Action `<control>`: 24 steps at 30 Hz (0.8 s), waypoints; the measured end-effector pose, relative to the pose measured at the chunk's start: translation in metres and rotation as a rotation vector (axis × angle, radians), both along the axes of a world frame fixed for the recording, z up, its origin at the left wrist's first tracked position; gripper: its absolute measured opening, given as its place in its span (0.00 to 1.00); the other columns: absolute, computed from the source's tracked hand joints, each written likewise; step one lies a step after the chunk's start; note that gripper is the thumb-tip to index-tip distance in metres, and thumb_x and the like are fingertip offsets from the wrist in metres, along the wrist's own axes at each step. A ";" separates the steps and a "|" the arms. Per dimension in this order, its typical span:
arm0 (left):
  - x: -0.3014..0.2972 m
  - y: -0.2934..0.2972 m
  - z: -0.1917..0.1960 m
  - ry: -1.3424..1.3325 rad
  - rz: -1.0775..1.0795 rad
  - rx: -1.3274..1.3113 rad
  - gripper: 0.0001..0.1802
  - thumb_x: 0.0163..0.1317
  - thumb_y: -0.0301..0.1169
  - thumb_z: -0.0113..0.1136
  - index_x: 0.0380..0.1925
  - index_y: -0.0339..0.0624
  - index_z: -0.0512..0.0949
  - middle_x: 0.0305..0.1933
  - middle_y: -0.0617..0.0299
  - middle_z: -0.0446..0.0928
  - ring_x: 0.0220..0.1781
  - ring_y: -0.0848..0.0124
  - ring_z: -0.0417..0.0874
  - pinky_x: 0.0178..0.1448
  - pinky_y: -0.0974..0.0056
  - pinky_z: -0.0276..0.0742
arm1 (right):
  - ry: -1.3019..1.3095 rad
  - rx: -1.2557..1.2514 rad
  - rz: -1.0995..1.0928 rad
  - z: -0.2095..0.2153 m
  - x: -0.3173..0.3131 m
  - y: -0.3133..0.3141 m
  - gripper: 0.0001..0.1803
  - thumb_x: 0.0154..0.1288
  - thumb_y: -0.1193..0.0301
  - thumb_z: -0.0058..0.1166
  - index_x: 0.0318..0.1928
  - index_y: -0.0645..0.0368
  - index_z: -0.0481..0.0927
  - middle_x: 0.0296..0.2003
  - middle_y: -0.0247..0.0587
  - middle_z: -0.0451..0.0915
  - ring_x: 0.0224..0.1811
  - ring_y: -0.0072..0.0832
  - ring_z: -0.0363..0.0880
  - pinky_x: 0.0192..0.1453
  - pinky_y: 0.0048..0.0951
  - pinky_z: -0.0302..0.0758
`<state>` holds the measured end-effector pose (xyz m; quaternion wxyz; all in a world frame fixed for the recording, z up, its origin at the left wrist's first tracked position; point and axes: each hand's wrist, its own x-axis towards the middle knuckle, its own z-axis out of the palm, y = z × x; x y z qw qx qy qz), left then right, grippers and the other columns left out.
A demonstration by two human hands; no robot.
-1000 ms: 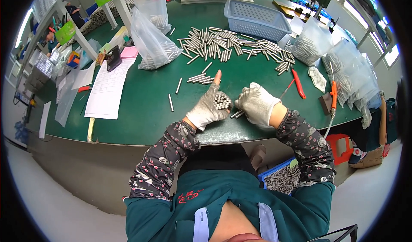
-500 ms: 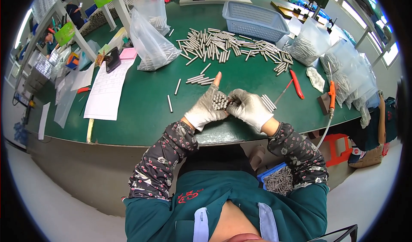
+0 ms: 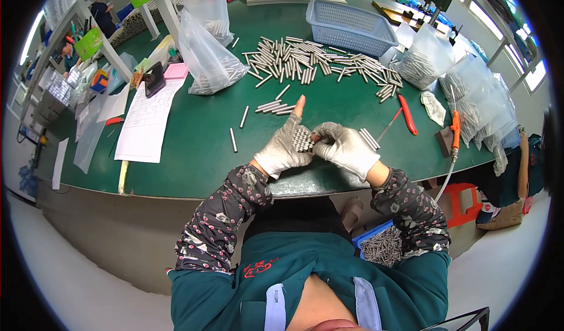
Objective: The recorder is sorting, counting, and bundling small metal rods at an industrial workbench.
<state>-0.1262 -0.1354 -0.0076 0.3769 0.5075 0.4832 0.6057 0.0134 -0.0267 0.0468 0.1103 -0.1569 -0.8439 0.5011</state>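
Observation:
Both hands wear pale work gloves with some bare fingertips showing. My left hand [image 3: 281, 149] is wrapped round a bundle of metal pins [image 3: 302, 139], their round ends facing up and its thumb pointing away from me. Against the bundle's right side rests my right hand [image 3: 343, 149], fingers curled and pinched together at the pins; whether it holds a single pin is hidden. Just right of it lie a few loose pins [image 3: 369, 139]. A small row of pins [image 3: 273, 107] sits beyond my left hand, and a large scattered pile of pins [image 3: 294, 59] spreads farther back.
A blue plastic basket [image 3: 352, 30] stands behind the pile. Clear bags of pins [image 3: 208, 66] flank it left and right. Red-handled pliers [image 3: 406, 115] and an orange air gun [image 3: 455, 131] lie right. Left are a paper sheet [image 3: 144, 125] and a phone [image 3: 154, 80]. A blue bin [image 3: 359, 240] sits below.
My right hand has shifted slightly right and its fingers have moved a little at the edge of the bundle. The left hand keeps its hold on the pins.

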 end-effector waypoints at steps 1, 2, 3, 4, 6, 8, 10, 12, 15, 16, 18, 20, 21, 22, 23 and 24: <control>0.001 -0.001 0.002 0.001 0.001 -0.001 0.64 0.38 0.14 0.62 0.68 0.59 0.30 0.28 0.70 0.69 0.29 0.80 0.70 0.38 0.74 0.70 | -0.019 0.048 -0.035 0.007 0.001 -0.001 0.11 0.55 0.71 0.55 0.37 0.64 0.76 0.26 0.36 0.76 0.31 0.21 0.75 0.37 0.22 0.72; 0.004 -0.002 0.004 -0.078 -0.019 -0.008 0.64 0.38 0.13 0.61 0.68 0.60 0.30 0.28 0.70 0.69 0.29 0.79 0.69 0.38 0.74 0.70 | -0.039 0.097 -0.071 0.014 0.001 -0.002 0.10 0.56 0.71 0.53 0.37 0.63 0.76 0.26 0.38 0.77 0.31 0.21 0.76 0.37 0.23 0.72; 0.005 -0.002 0.004 -0.157 -0.039 -0.015 0.64 0.38 0.12 0.60 0.68 0.60 0.30 0.27 0.70 0.68 0.29 0.79 0.69 0.38 0.73 0.70 | -0.027 0.242 -0.133 0.019 -0.002 -0.003 0.09 0.56 0.70 0.53 0.36 0.60 0.78 0.25 0.41 0.77 0.32 0.28 0.78 0.39 0.26 0.73; 0.005 -0.002 0.005 -0.157 -0.039 -0.016 0.64 0.38 0.12 0.60 0.68 0.60 0.30 0.27 0.70 0.68 0.29 0.79 0.69 0.38 0.73 0.70 | -0.027 0.241 -0.133 0.019 -0.006 -0.002 0.09 0.56 0.70 0.53 0.36 0.60 0.78 0.25 0.41 0.77 0.32 0.28 0.78 0.39 0.26 0.73; 0.005 -0.004 0.006 -0.178 -0.039 -0.025 0.65 0.38 0.12 0.60 0.68 0.63 0.29 0.33 0.69 0.70 0.31 0.79 0.69 0.38 0.73 0.70 | 0.151 0.548 -0.138 0.018 -0.014 -0.001 0.08 0.53 0.70 0.54 0.34 0.58 0.79 0.25 0.42 0.77 0.32 0.35 0.77 0.39 0.30 0.73; 0.007 -0.002 0.007 -0.200 -0.028 -0.008 0.65 0.38 0.12 0.60 0.68 0.64 0.29 0.36 0.68 0.69 0.32 0.78 0.70 0.39 0.73 0.71 | 0.129 0.529 -0.138 0.018 -0.024 -0.003 0.08 0.50 0.68 0.56 0.31 0.56 0.81 0.26 0.42 0.77 0.33 0.39 0.76 0.39 0.34 0.73; 0.006 0.000 0.005 -0.222 -0.015 0.011 0.65 0.38 0.12 0.59 0.67 0.65 0.28 0.39 0.67 0.69 0.33 0.78 0.70 0.40 0.72 0.71 | 0.100 0.603 -0.088 0.009 -0.033 -0.001 0.08 0.51 0.65 0.54 0.31 0.52 0.82 0.26 0.41 0.76 0.35 0.40 0.76 0.40 0.38 0.72; 0.003 0.001 0.000 -0.190 -0.045 -0.006 0.67 0.37 0.12 0.62 0.67 0.66 0.29 0.54 0.67 0.64 0.41 0.77 0.71 0.44 0.71 0.72 | 0.073 0.615 -0.080 0.010 -0.038 -0.001 0.10 0.48 0.63 0.57 0.31 0.53 0.83 0.27 0.41 0.78 0.33 0.40 0.77 0.38 0.37 0.73; 0.006 0.003 0.001 -0.153 0.005 0.015 0.65 0.37 0.13 0.60 0.67 0.64 0.28 0.44 0.66 0.69 0.38 0.77 0.71 0.44 0.72 0.71 | 0.016 0.677 -0.074 0.013 -0.041 -0.002 0.10 0.48 0.63 0.57 0.29 0.53 0.83 0.27 0.42 0.79 0.32 0.40 0.77 0.37 0.38 0.73; 0.006 0.003 0.001 -0.154 0.006 0.014 0.65 0.37 0.13 0.60 0.67 0.64 0.28 0.44 0.66 0.69 0.38 0.77 0.71 0.44 0.72 0.71 | -0.009 0.687 -0.066 0.014 -0.042 -0.002 0.10 0.48 0.63 0.57 0.29 0.54 0.83 0.27 0.42 0.79 0.32 0.41 0.77 0.37 0.38 0.73; 0.006 0.003 0.000 -0.168 0.025 0.022 0.65 0.38 0.14 0.61 0.67 0.64 0.28 0.45 0.66 0.69 0.40 0.77 0.71 0.44 0.72 0.71 | -0.034 0.698 -0.056 0.015 -0.045 0.000 0.09 0.48 0.63 0.57 0.28 0.54 0.83 0.27 0.42 0.79 0.32 0.41 0.77 0.37 0.38 0.73; 0.005 0.005 -0.003 -0.122 0.042 0.021 0.65 0.38 0.14 0.61 0.67 0.64 0.27 0.44 0.65 0.70 0.39 0.76 0.71 0.44 0.72 0.71 | -0.102 0.705 -0.039 0.016 -0.048 0.002 0.09 0.47 0.64 0.57 0.27 0.54 0.83 0.27 0.43 0.79 0.32 0.41 0.77 0.37 0.38 0.73; 0.004 0.006 -0.004 -0.076 0.058 0.020 0.66 0.38 0.14 0.61 0.67 0.64 0.27 0.44 0.65 0.70 0.39 0.76 0.71 0.44 0.72 0.71 | -0.102 0.707 -0.040 0.015 -0.048 0.004 0.09 0.47 0.64 0.57 0.27 0.54 0.83 0.27 0.43 0.79 0.32 0.41 0.77 0.37 0.38 0.73; 0.004 0.007 -0.005 -0.075 0.057 0.023 0.66 0.38 0.14 0.61 0.67 0.64 0.27 0.44 0.65 0.70 0.39 0.76 0.71 0.44 0.72 0.71 | -0.045 0.723 -0.002 0.014 -0.049 0.006 0.08 0.47 0.65 0.56 0.27 0.55 0.82 0.26 0.42 0.79 0.32 0.40 0.77 0.36 0.38 0.73; 0.005 0.007 -0.005 -0.058 0.069 0.022 0.66 0.38 0.14 0.61 0.67 0.64 0.26 0.44 0.65 0.70 0.39 0.76 0.72 0.45 0.71 0.71 | 0.011 0.736 0.035 0.012 -0.049 0.008 0.08 0.46 0.66 0.56 0.27 0.55 0.82 0.26 0.42 0.79 0.32 0.40 0.77 0.36 0.38 0.73; 0.005 0.008 -0.004 -0.041 0.081 0.023 0.66 0.38 0.15 0.61 0.67 0.64 0.25 0.43 0.65 0.71 0.38 0.75 0.72 0.45 0.71 0.71 | 0.010 0.737 0.033 0.012 -0.049 0.010 0.08 0.46 0.66 0.56 0.27 0.55 0.82 0.26 0.42 0.79 0.32 0.40 0.77 0.36 0.38 0.73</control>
